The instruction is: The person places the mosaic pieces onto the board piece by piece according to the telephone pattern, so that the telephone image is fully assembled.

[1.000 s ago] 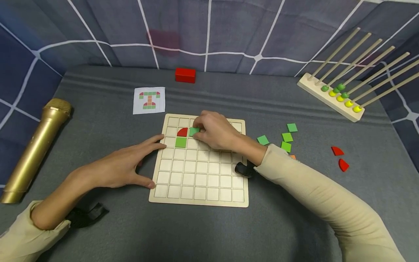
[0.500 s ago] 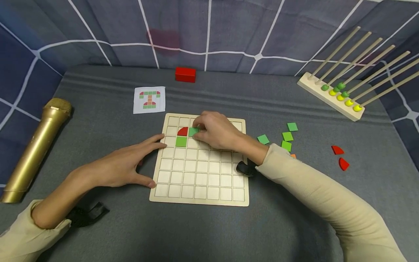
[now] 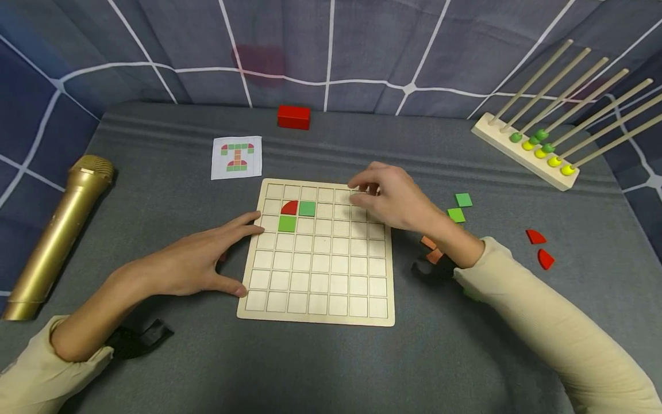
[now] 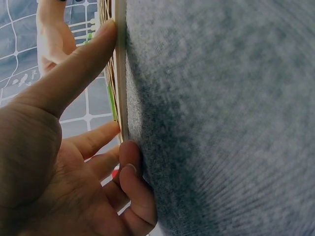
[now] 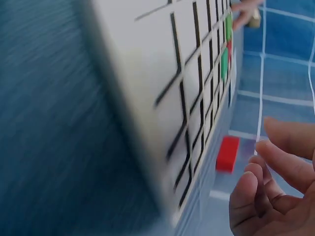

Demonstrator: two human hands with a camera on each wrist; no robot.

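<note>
A square wooden grid board [image 3: 320, 270] lies on the dark cloth. In its upper left cells sit a red quarter-circle tile [image 3: 290, 207], a lighter green square tile [image 3: 287, 223] under it, and a darker green square tile [image 3: 307, 209] to its right. My left hand [image 3: 199, 264] rests at the board's left edge, thumb and fingers spread and touching it; the left wrist view shows its thumb [image 4: 81, 69] straight against the edge. Above the board's upper right, my right hand [image 3: 395, 198] has loosely bent fingers, and the right wrist view shows nothing between them.
Right of the board lie loose green tiles [image 3: 463, 199], orange tiles [image 3: 433, 255] and red quarter-circle tiles [image 3: 535, 236], partly behind the right arm. A pattern card [image 3: 236, 172], a red block [image 3: 293, 117], a golden microphone [image 3: 57, 236] and a bead abacus [image 3: 522, 149] stand around.
My right hand has let go of the darker green tile, which stays in its cell, and has moved right across the board. The left hand has not moved.
</note>
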